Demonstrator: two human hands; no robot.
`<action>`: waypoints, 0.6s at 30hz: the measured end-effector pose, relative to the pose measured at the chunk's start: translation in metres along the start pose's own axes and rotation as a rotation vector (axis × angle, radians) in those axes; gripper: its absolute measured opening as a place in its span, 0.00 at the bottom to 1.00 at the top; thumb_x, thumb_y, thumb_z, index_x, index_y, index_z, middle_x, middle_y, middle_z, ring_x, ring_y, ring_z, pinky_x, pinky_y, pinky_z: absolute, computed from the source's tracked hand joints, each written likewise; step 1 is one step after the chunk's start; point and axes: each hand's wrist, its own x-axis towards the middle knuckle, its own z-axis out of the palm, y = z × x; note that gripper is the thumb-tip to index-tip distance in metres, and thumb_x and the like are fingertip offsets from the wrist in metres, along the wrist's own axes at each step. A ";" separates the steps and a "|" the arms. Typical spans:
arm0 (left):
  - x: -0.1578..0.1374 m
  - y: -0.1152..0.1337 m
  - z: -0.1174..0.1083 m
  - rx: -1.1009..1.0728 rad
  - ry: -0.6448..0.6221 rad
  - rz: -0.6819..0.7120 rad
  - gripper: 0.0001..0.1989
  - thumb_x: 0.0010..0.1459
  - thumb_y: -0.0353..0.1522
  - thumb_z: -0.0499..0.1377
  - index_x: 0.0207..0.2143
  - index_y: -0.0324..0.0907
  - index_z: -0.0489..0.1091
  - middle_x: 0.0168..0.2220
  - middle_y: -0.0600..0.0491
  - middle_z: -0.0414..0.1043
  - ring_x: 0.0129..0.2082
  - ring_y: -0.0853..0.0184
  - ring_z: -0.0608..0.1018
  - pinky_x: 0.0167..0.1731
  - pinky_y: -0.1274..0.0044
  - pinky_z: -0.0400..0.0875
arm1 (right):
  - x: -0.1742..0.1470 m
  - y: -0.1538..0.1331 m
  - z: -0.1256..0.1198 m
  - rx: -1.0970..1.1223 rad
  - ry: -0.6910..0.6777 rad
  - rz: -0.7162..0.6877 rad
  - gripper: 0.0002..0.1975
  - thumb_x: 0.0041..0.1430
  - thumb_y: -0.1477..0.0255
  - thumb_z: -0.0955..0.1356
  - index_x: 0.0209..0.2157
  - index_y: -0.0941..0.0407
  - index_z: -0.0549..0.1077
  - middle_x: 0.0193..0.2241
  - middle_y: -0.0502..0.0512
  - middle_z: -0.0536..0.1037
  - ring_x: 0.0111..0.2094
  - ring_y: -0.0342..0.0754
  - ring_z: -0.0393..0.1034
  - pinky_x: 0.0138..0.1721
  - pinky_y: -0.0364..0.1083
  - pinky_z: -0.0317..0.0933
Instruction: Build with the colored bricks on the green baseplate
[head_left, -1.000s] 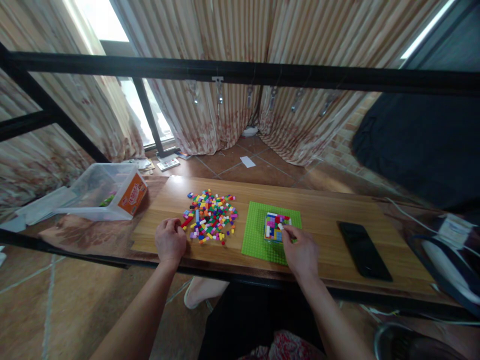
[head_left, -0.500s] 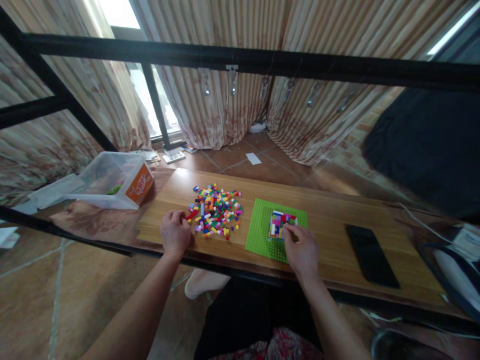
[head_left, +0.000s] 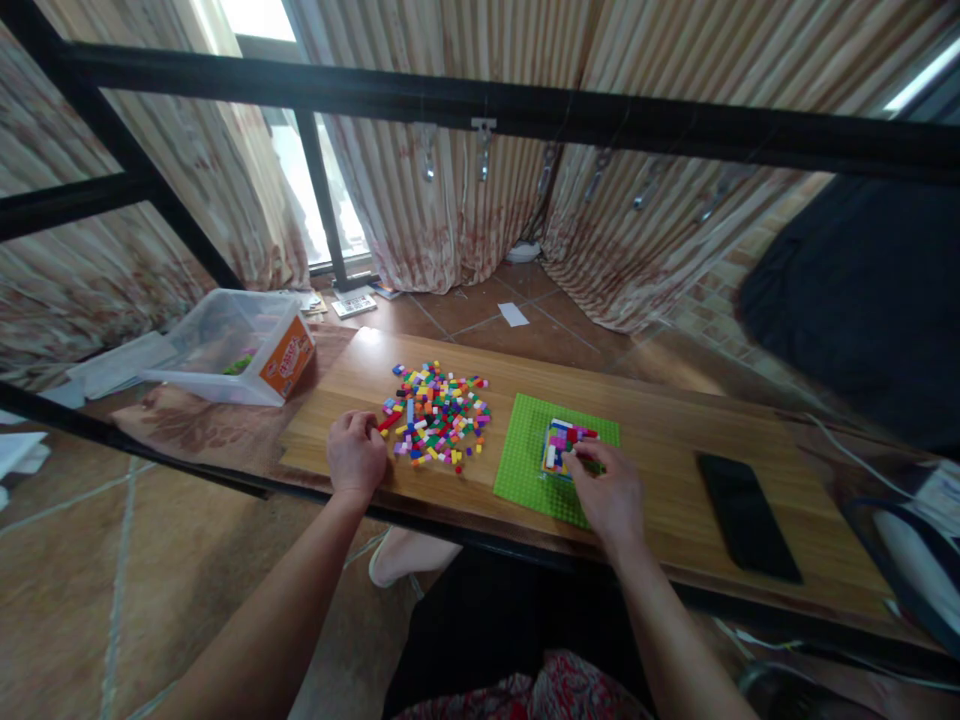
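On the green studded baseplate (head_left: 516,470) stands a low multicoloured block of toy bricks (head_left: 556,440). My right hand (head_left: 613,495) is over its right side, thumb and forefinger pinched together at the top of the bricks. Whatever sits between those fingertips is too small to make out. To the left lies a loose heap of small coloured bricks (head_left: 442,415). My left hand (head_left: 355,455) rests on the tabletop at the heap's left edge, fingers curled in beside a long red brick (head_left: 390,421). The curled fingers hide anything they may hold.
A black phone (head_left: 748,515) lies on the right part of the wooden tabletop (head_left: 664,450). At the left stands a clear plastic box (head_left: 217,385) with an orange label. A black metal bar (head_left: 375,92) crosses in front of the curtains. Cables (head_left: 862,458) run at the far right.
The whole view has shifted slightly as the head moved. My right hand still pinches at the brick block, its fingers slightly shifted. My left hand stays beside the heap.
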 end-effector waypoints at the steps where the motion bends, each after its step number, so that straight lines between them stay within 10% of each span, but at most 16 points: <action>1: 0.000 0.000 0.000 -0.001 -0.001 0.000 0.11 0.54 0.28 0.52 0.34 0.42 0.73 0.38 0.47 0.72 0.41 0.58 0.72 0.45 0.68 0.67 | 0.000 0.000 0.000 -0.008 0.000 -0.002 0.12 0.54 0.61 0.67 0.32 0.55 0.76 0.38 0.58 0.79 0.42 0.53 0.71 0.47 0.54 0.61; 18: -0.001 0.001 0.000 0.009 0.000 -0.005 0.11 0.53 0.27 0.52 0.34 0.42 0.73 0.37 0.47 0.72 0.41 0.58 0.72 0.45 0.68 0.67 | -0.012 -0.004 -0.004 0.004 -0.028 -0.085 0.15 0.60 0.64 0.63 0.39 0.55 0.78 0.42 0.60 0.79 0.45 0.53 0.71 0.49 0.55 0.62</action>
